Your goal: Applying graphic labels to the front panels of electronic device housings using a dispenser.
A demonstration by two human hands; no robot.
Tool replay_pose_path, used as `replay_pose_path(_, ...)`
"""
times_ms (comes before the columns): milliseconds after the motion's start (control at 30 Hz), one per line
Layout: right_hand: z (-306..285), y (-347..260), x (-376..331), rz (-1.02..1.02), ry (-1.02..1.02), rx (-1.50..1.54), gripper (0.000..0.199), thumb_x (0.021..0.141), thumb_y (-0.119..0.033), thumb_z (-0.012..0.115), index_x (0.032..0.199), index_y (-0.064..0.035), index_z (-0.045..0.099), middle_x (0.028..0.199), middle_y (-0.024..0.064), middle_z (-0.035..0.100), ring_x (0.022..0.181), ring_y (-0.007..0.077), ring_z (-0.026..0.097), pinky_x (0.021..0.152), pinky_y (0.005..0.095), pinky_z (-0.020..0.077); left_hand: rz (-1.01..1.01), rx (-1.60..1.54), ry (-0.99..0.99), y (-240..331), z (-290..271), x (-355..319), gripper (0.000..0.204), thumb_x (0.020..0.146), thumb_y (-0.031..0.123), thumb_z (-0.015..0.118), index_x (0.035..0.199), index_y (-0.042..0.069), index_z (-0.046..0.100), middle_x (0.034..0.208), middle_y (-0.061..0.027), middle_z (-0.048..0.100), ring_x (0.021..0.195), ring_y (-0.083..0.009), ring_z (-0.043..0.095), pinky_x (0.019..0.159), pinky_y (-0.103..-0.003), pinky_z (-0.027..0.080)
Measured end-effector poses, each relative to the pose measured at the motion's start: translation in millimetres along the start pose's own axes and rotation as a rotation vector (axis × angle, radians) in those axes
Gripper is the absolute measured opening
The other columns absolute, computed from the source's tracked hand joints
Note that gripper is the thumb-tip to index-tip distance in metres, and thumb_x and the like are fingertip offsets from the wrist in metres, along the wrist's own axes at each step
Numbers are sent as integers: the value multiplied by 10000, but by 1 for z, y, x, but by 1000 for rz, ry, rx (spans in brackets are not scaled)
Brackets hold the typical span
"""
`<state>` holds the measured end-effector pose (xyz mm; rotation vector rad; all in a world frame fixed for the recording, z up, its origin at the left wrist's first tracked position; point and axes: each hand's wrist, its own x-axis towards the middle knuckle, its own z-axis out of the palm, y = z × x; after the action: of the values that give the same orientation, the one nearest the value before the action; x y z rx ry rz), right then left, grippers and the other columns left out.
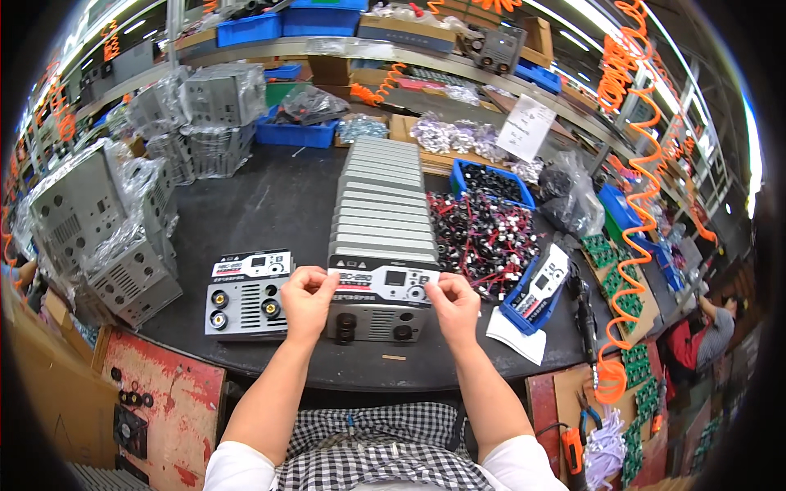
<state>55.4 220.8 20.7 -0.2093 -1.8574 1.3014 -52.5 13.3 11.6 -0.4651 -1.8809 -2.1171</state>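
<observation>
A black-and-white faceplate label (372, 280) with a square window spans between my two hands. My left hand (308, 301) pinches its left end, and my right hand (455, 304) pinches the right end. It lies against or just in front of the upper face of the nearest grey metal panel (378, 324); whether it touches cannot be made out. Behind that panel, a long row of similar grey panels (383, 192) stands on the dark table. To the left sits another grey panel (246, 307) with its label in place and round sockets fitted.
Plastic-wrapped grey housings (98, 221) stand at the left. On the right are a heap of wired parts (483, 237), a blue tray of labels (536, 290), a power screwdriver (585, 315) and a coiled orange hose (643, 204). Blue bins (296, 131) line the back.
</observation>
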Motion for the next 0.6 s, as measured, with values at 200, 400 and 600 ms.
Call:
replay_pose_path(200, 1, -6, 2, -11, 0, -34, 148, 742, -66, 728, 670, 12, 625, 830, 91, 639, 764, 144, 578, 675, 266, 443, -47, -75, -21, 0, 2, 1, 211, 765, 30, 733, 630, -12, 576, 805, -49, 607, 635, -64, 529, 563, -218, 435)
replay_pose_path(400, 4, -11, 6, -67, 1, -161, 250, 753, -78, 716, 621, 6, 521, 768, 72, 576, 650, 137, 535, 557, 276, 424, 175, 189, -36, 3, 1, 4, 265, 740, 77, 757, 626, -4, 532, 736, -68, 599, 559, -105, 521, 523, -245, 424)
replay_pose_path(600, -1, -20, 4, -424, -44, -374, 215, 740, -44, 690, 703, -6, 482, 746, 121, 520, 570, 248, 510, 500, 310, 412, 13, 443, -9, 25, -11, -6, 364, 674, 189, 815, 664, 39, 484, 591, -64, 564, 488, -161, 505, 473, -308, 402)
